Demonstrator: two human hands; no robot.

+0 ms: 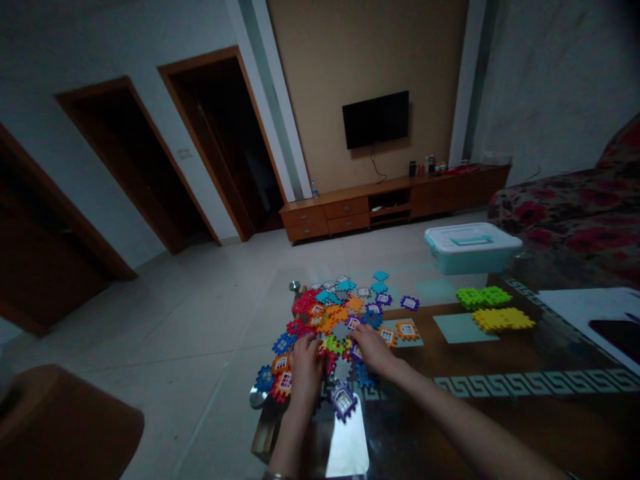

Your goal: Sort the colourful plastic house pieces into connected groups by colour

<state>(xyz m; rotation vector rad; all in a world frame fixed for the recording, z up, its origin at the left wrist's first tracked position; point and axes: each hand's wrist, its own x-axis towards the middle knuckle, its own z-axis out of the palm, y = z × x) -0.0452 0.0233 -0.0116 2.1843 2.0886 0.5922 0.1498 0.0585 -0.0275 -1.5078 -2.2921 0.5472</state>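
Glass-topped coffee table (500,353) with Greek-key border; lidded teal-and-white plastic storage box (470,248) at its far edge; one heap of multicoloured interlocking plastic window tiles (330,327) reaching its left edge; one lime-green tile cluster (483,297) and one yellow tile cluster (501,320) right of the heap; left hand (306,368) and right hand (373,350), both open, palms down on the heap, fingers loosely spread, no grip evident.

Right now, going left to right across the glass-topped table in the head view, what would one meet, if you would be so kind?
Left hand → right hand → yellow interlocking plastic tiles → white sheet
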